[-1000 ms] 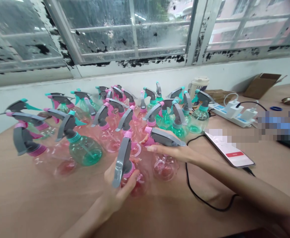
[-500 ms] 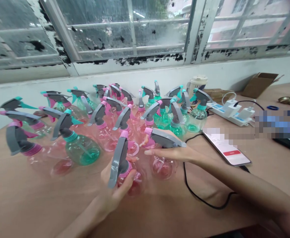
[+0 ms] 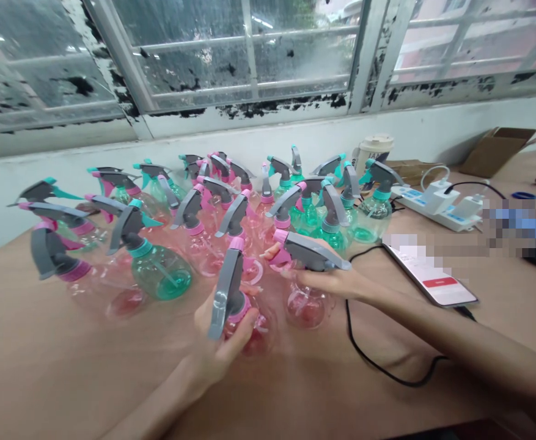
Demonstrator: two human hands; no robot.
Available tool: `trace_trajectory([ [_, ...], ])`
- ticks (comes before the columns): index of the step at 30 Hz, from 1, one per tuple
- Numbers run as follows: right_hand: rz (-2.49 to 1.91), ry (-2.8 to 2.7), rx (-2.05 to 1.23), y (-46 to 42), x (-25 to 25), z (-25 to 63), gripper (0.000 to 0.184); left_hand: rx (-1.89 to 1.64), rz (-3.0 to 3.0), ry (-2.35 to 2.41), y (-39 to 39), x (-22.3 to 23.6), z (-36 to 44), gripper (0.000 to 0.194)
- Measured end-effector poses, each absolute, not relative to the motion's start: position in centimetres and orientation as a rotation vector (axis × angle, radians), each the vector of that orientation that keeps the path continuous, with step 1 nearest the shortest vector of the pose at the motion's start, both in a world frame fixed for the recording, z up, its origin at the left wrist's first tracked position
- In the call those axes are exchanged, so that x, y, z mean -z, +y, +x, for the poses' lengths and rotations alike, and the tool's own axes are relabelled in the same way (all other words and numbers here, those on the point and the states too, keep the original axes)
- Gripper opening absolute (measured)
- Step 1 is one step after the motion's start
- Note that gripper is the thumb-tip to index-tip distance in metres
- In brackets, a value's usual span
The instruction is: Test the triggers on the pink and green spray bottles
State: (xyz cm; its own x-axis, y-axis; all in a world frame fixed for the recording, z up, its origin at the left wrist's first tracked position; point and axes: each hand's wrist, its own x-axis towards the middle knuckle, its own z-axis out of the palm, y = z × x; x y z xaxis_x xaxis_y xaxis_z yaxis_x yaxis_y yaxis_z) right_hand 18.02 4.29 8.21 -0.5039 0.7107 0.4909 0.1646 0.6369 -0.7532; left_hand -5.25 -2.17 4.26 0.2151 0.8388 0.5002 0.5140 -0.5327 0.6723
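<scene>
My left hand [image 3: 219, 336] is wrapped round the neck of a pink spray bottle [image 3: 258, 333] with a grey and pink trigger head. To its right, my right hand [image 3: 327, 278] grips a second pink spray bottle [image 3: 307, 308] just below its grey head; some of the fingers are hidden behind it. Both bottles stand upright at the near side of the group. A green spray bottle [image 3: 162, 272] and a clear pink spray bottle [image 3: 88, 287] stand to the left. Behind my hands, several more pink and green spray bottles crowd together.
A phone [image 3: 433, 275] lies on the table to the right, with a black cable [image 3: 354, 342] curving beside my right arm. Farther back are a white power strip [image 3: 437, 208], a lidded cup [image 3: 375, 150] and a cardboard box [image 3: 497, 153]. The window wall [image 3: 231, 137] bounds the table.
The whole view has shifted slightly, so things appear a little farther right. Both hands keep hold of the same two spray bottles, with hardly any movement.
</scene>
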Motion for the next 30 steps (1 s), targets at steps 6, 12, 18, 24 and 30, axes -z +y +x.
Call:
trace_trajectory([
  [6,-0.673,-1.943,-0.967,4.0,-8.2,18.1,0.034,-1.210,2.078,1.262,-2.4,-5.0,-4.8,0.019],
  [12,-0.673,-1.960,-0.923,4.0,-8.6,17.8,0.020,-1.215,2.072,1.270,-2.4,-4.7,-5.0,0.019],
  [18,-0.699,-1.901,-0.864,3.7,-9.0,17.5,0.028,-1.227,2.081,1.232,-2.2,-4.2,-5.2,0.020],
  [24,-0.783,-1.921,-0.873,3.6,-9.0,17.6,0.025,-1.162,2.023,1.260,-2.3,-6.0,-4.7,0.020],
  [30,-0.804,-1.903,-0.809,3.3,-8.4,17.6,0.028,-1.195,1.967,1.210,-2.4,-7.0,-4.2,0.027],
])
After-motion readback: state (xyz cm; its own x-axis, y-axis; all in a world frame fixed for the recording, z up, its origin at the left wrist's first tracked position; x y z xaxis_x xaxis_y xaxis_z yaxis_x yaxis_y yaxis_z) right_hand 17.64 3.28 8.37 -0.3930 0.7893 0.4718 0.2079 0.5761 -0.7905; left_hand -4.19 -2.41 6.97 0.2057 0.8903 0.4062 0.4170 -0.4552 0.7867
